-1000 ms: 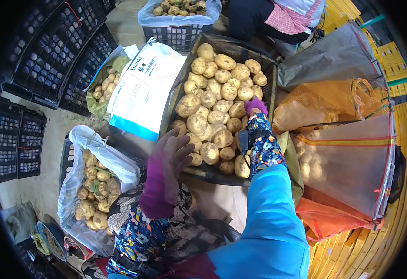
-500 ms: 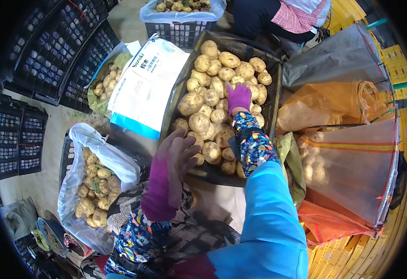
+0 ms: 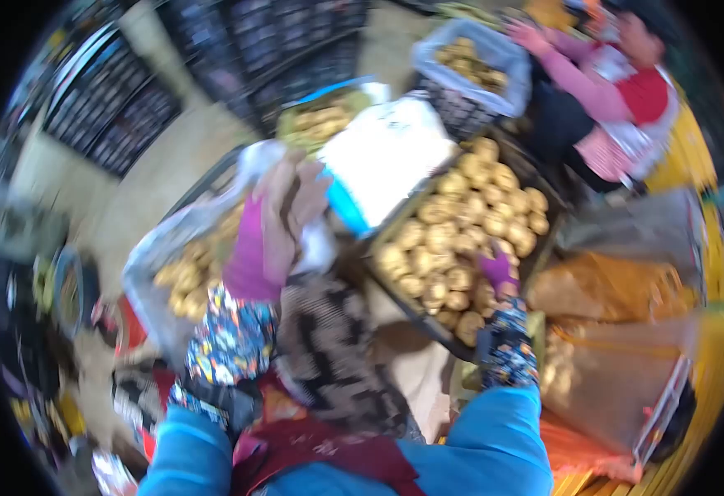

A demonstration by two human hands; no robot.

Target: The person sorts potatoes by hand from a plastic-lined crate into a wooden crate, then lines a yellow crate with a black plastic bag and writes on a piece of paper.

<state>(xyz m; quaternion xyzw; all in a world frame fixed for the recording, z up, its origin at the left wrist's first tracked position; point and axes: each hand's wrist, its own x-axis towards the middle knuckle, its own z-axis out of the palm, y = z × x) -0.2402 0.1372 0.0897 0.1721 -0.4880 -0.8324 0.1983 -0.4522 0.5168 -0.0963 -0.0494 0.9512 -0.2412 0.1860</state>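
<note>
Reaching into one crate (image 3: 419,317), right hand (image 3: 498,269)

A produce packing or sorting area, shown by stacked black crates (image 3: 118,99) and bins of potatoes (image 3: 453,240)

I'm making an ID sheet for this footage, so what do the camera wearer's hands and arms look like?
The left hand wears a purple-cuffed glove, grey-brown over the palm side; the right hand shows purple glove fabric. Dark sleeve covers with a multicoloured print, each with a dark band, lie over bright blue sleeves. Blur hides finer markings.
</note>
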